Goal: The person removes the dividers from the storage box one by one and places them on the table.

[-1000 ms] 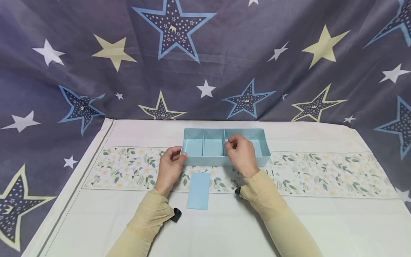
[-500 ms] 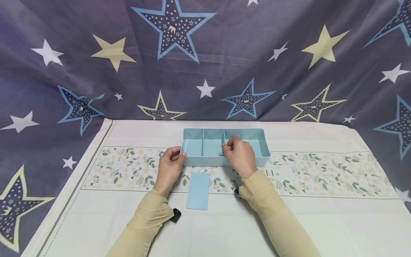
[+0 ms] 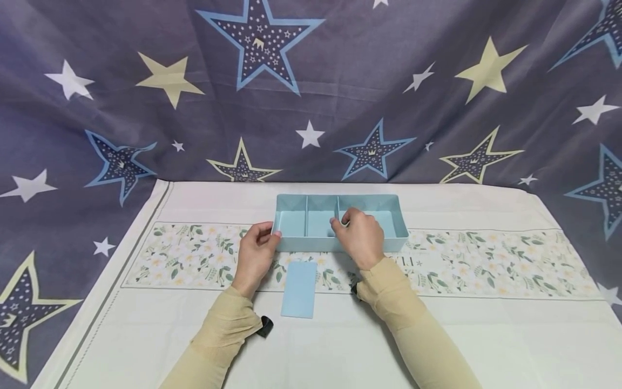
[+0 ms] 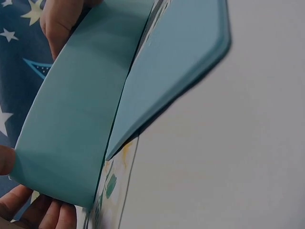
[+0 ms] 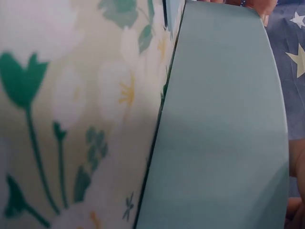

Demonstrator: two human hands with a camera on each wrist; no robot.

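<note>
A light blue storage box [image 3: 291,244] with upright dividers forming three compartments sits on the table. My left hand [image 3: 256,254] grips its left end, thumb at the front corner and fingers along the end wall. In the left wrist view that thumb [image 4: 6,160] and the fingers lie around the box's end. My right hand [image 3: 360,237] reaches over the front wall. Its thumb and index finger stand on either side of the right divider [image 3: 338,208] and appear to pinch it; the wrist views hide the fingertips. A flat, light blue rectangular panel [image 3: 298,290] lies before the box.
Beneath the box runs a floral printed strip [image 3: 184,254] on a white tablecloth [image 3: 340,346]. A dark curtain with stars [image 3: 311,108] hangs behind the table's far edge. Black bands [image 3: 264,326] show at both sleeves.
My right hand has shifted left from over the right compartment, so its thumb is now past the right divider. My left hand keeps its hold on the box's end.
</note>
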